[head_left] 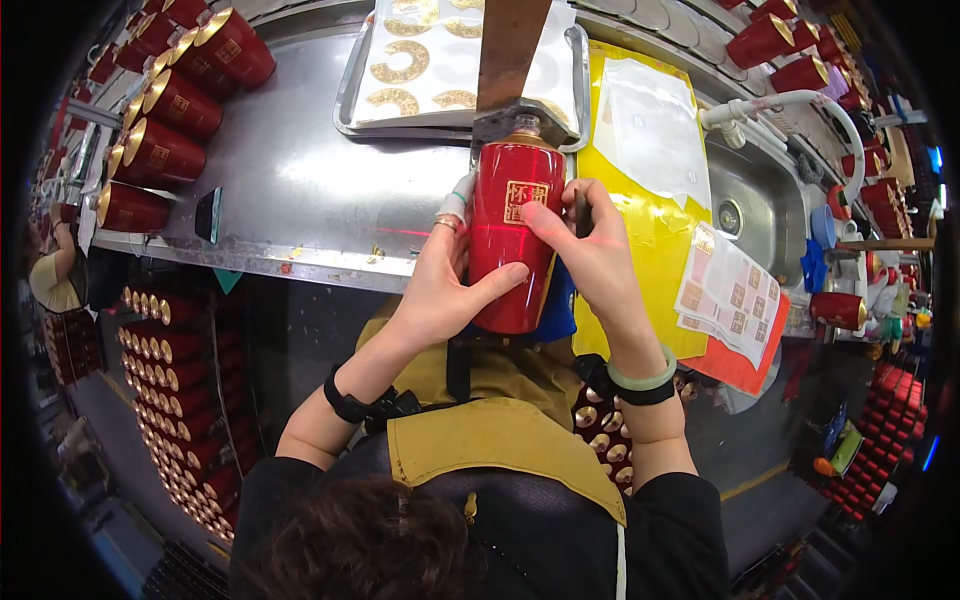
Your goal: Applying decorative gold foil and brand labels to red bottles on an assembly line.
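Observation:
A glossy red bottle (498, 262) with a gold shoulder and a clear neck lies tilted in front of me, its neck at a metal fixture (518, 112) under a brown bar. My left hand (440, 285) is wrapped round its left side, thumb across the lower front; one finger wears white tape. My right hand (592, 250) grips the right side, and its thumb presses on the square gold label (517, 203) on the bottle's front. Something small and dark (582, 213) shows by the right fingers; I cannot tell what it is. A thin red light line crosses the bottle and hands.
Beyond the bottle stands a metal tray (350, 110) of gold arc-shaped stickers. Red bottles (165, 150) line the steel table's left. On the right are a yellow sheet (640, 250), a sticker sheet (728, 295), a sink (775, 180) and a white pipe. More bottles fill racks below left.

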`<state>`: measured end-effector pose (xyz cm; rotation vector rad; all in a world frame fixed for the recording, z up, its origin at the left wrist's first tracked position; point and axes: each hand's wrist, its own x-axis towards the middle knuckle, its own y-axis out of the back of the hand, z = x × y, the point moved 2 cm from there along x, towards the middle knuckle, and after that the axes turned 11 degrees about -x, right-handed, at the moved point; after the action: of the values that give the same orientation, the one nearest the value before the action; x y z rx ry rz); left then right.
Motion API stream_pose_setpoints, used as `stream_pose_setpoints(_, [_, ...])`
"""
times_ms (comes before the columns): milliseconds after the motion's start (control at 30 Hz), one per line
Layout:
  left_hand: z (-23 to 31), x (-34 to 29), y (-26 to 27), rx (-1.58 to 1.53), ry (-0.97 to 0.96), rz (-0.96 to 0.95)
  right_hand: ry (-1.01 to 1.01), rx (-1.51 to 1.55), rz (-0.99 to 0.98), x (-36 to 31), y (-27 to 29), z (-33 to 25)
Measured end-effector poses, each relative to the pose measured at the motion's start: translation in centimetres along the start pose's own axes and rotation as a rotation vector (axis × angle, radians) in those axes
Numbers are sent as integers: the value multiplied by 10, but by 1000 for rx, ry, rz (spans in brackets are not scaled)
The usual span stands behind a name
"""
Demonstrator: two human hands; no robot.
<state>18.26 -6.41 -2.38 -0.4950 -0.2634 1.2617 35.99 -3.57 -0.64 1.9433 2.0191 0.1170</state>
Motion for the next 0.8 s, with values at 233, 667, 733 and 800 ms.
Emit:
stream_pose_setpoints(233, [0, 1, -1, 12, -14, -3, -17, -39, 18, 2, -2, -6])
stream_pose_setpoints(667, [-1, 0, -2, 34, -19, 11, 369, -173, 96, 7, 25, -11])
stream_pose_setpoints(733, [0, -1, 0, 38, -18, 12, 420, -266, 132, 3, 30, -38])
stream_pose_setpoints(800, [-2, 0, 0, 40, -19, 10, 468, -405, 139, 2, 34, -54])
